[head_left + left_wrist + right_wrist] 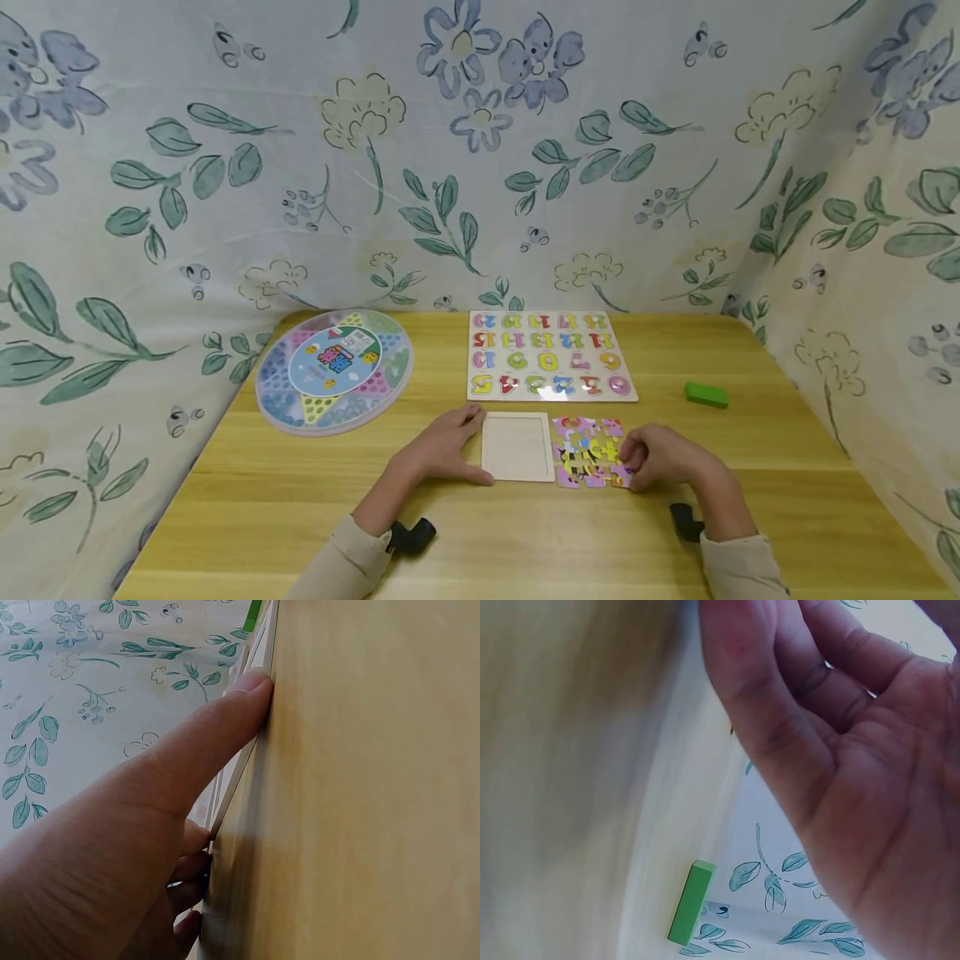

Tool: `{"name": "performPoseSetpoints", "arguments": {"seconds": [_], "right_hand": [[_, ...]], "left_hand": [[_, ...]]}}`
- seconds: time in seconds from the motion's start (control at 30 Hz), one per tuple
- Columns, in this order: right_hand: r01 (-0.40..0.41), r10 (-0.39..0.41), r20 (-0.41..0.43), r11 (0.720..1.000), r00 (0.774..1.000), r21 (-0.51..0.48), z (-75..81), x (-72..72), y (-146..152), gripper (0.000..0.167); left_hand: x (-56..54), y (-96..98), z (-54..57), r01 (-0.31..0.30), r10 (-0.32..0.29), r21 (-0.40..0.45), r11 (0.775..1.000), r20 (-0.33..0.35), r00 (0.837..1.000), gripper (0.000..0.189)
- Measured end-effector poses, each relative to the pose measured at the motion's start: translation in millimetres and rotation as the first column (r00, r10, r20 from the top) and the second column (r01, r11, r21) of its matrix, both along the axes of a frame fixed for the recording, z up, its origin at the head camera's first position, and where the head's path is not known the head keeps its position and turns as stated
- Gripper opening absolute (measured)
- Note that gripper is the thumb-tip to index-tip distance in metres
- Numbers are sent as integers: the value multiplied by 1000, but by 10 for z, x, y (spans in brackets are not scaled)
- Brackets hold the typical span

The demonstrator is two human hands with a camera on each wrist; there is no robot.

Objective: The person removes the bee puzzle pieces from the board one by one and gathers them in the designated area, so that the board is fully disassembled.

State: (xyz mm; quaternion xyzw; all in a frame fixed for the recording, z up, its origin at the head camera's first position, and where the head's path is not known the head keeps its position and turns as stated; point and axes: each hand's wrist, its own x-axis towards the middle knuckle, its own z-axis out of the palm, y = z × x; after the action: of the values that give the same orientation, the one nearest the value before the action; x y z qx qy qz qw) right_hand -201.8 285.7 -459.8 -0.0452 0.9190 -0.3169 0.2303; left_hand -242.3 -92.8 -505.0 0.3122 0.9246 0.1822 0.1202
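A square, pale wooden puzzle tray (514, 448) lies near the middle of the table, its plain inner face showing. My left hand (444, 446) holds it by the left side, thumb at the near corner and fingers at the far one. In the left wrist view, the thumb (214, 739) lies against the tray's thin edge. Touching or nearly touching the tray's right side is a block of colourful jigsaw pieces (581, 454), pink with yellow and black. My right hand (663, 457) is at the block's right edge with bent fingers, its fingertips partly hidden.
Behind the tray lies a white number board (552, 357) with coloured numerals. A round, lidded game board (334, 371) sits at the back left. To the right is a green block (707, 394). Floral cloth (480, 167) hangs along the back and sides of the wooden table (562, 542).
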Motion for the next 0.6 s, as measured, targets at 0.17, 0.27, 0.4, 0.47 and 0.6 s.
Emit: {"name": "performPoseSetpoints", "arguments": {"seconds": [0.17,0.27,0.4,0.47,0.6], "right_hand": [[-6,6,-29,1000,1000,-1,-14,-8,-6,32],[-12,12,-44,1000,999,-6,-18,-11,-10,32],[-21,21,-53,1000,998,-11,-22,-18,-15,33],[-25,25,-54,1000,998,-9,-21,-20,-17,33],[-20,20,-50,1000,999,-6,-13,-23,-15,33]], "left_hand": [[2,8,1,-2,2,-1,1000,-3,1000,115],[2,7,6,0,0,-1,1000,-5,1000,115],[2,2,16,4,-5,-1,1000,-7,1000,115],[2,0,17,6,-6,-2,1000,-9,1000,115],[-7,2,4,6,-6,1,1000,-13,1000,115]]}}
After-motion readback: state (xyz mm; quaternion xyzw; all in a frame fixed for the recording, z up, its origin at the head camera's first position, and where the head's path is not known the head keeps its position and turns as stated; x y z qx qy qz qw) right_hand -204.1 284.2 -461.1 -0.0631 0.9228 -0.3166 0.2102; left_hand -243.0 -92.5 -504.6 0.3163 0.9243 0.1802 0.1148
